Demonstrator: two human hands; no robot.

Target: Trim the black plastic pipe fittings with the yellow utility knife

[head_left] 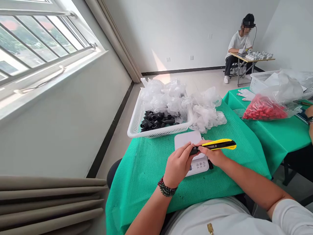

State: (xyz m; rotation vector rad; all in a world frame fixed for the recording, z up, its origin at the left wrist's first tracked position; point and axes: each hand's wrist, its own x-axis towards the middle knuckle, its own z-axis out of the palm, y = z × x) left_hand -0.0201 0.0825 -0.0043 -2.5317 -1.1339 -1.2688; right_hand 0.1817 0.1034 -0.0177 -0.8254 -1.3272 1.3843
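My left hand (178,162) is closed around a small black pipe fitting (194,150), most of which its fingers cover. My right hand (212,154) grips a yellow and black utility knife (220,144), its front end at the fitting and its handle pointing right. Fingers hide the blade, so I cannot tell how far it is out. Both hands are above a white digital scale (199,167) on the green-covered table. Behind the scale, a white plastic basket (133,125) holds several black fittings (156,120) and clear plastic bags (161,94).
Crumpled plastic bags (207,114) lie right of the basket. On the adjoining green table (276,135) are a bag of red pieces (265,109), a white glove (245,94) and another basket (254,81). A person (241,42) sits at a small far table; another person's arm (310,119) shows at right.
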